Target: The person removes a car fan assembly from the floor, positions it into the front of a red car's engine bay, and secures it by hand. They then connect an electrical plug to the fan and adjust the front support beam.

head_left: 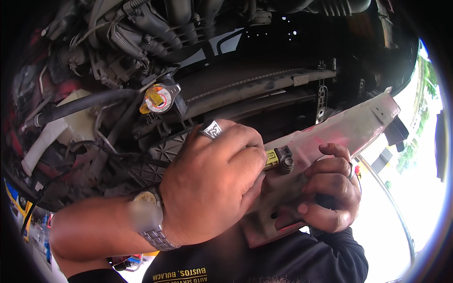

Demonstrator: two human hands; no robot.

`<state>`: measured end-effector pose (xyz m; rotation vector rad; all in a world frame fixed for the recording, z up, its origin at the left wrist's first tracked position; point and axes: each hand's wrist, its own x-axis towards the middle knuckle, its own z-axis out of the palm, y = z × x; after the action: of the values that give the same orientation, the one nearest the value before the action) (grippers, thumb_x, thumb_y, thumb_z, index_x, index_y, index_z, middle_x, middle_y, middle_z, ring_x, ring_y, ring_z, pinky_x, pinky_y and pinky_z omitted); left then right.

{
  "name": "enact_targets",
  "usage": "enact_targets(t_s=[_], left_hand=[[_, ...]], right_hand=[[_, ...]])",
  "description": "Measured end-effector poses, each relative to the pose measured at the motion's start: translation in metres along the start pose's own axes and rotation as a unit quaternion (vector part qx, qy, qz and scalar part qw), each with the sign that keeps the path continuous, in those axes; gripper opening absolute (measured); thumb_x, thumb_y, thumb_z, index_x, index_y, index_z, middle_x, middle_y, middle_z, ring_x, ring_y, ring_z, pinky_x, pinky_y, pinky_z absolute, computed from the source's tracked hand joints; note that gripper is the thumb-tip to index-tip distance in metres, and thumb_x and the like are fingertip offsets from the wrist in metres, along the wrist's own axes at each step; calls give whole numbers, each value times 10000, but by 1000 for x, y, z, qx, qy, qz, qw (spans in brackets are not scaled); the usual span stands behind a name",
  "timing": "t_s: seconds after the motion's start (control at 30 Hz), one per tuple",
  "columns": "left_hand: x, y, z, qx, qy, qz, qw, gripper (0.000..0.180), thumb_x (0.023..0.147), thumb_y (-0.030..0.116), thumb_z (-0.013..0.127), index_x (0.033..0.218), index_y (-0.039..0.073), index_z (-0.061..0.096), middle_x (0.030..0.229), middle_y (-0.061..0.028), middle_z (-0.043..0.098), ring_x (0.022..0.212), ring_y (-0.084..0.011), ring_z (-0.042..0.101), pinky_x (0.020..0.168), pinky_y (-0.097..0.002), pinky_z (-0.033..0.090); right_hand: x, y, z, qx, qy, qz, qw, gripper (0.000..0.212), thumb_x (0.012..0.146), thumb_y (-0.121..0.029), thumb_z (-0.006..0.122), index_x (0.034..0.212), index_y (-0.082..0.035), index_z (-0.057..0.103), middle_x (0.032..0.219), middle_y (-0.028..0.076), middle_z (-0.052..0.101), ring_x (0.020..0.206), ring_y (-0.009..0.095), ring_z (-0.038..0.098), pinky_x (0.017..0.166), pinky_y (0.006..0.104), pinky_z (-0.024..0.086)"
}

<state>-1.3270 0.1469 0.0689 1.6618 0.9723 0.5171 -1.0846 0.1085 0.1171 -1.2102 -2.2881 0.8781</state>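
My left hand (217,174), with a watch on its wrist and a ring on one finger, is closed with its fingertips at a yellow electrical connector (272,159). The connector meets a small dark sensor (285,160) on a long metal panel (349,125), whitish and red. What else the left fingers cover is hidden. My right hand (332,186) curls its fingers around the panel's near part, to the right of the sensor. The panel slants from my chest up to the far right.
Behind my hands lies an engine bay with a radiator cap (160,98), a black hose (85,106) and a pale plastic reservoir (78,118). The radiator's top bar (245,92) runs across behind them. A slotted metal bracket (322,101) stands near the panel.
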Motion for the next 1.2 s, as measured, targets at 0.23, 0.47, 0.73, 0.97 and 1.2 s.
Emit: enact_targets(t_s=[0.23,0.47,0.73,0.97,1.2], left_hand=[[1,3,0,1,4,1,1000,325,640,0,863,899,45,671,1029,-80,703,928,-325,678,809,-410,553],[-4,4,4,30,36,46,998,353,611,-18,883,886,22,666,988,-106,720,864,-296,702,738,-378,563],[-4,2,4,12,29,47,998,349,620,-4,891,887,25,667,989,-108,726,867,-304,699,740,-385,562],[-1,8,0,14,33,-5,999,377,601,24,907,902,38,681,1001,-104,707,882,-317,690,749,-400,559],[-2,-1,-8,29,-5,64,997,406,582,34,908,941,23,718,1007,-114,706,893,-303,685,754,-406,551]], right_hand=[[-3,6,-1,7,7,-31,999,403,616,-159,838,931,-291,624,925,-9,619,832,207,631,835,489,529],[-11,8,3,30,27,-41,998,401,638,-147,826,956,-308,641,917,-23,624,840,190,647,833,486,526],[-13,8,2,55,22,-37,998,397,648,-139,825,957,-309,641,929,-34,621,856,188,656,854,501,514],[-12,6,1,66,12,-19,998,385,651,-164,844,939,-312,636,931,-39,626,868,190,660,860,510,514],[-10,7,0,71,3,-17,997,376,657,-159,841,925,-320,633,922,-47,632,867,191,663,876,524,514]])
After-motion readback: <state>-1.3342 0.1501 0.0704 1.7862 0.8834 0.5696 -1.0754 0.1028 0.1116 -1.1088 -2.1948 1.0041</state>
